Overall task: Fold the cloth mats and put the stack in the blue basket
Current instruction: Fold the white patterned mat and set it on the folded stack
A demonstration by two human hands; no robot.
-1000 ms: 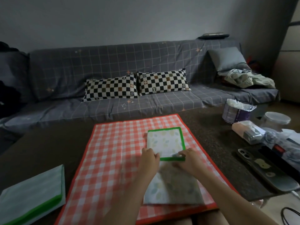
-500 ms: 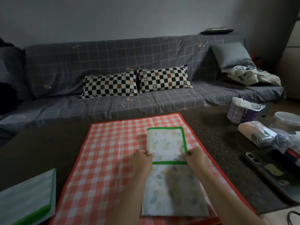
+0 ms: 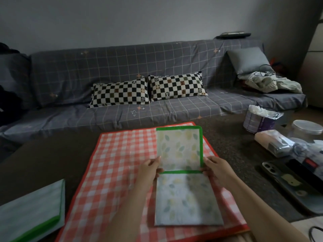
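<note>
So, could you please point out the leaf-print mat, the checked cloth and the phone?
leaf-print mat [image 3: 187,199], head view, near flat panel.
checked cloth [image 3: 118,163], head view, bare left part.
phone [image 3: 286,180], head view, its back.

No legible text anywhere; checkered pillows [image 3: 177,88] carry small logo marks, too blurry to read.

A dim living room in someone's home. Beyond the hands runs a long grey sofa [image 3: 157,67] under a grid-patterned cover, two checkerboard cushions [image 3: 148,91] propped at its middle, a plain grey pillow [image 3: 248,59] and crumpled clothes [image 3: 269,82] at its far right end. To the right of the right hand [image 3: 218,167], the dark low table [image 3: 236,149] holds a tissue pack [image 3: 272,142] and a phone [image 3: 286,180].
</note>
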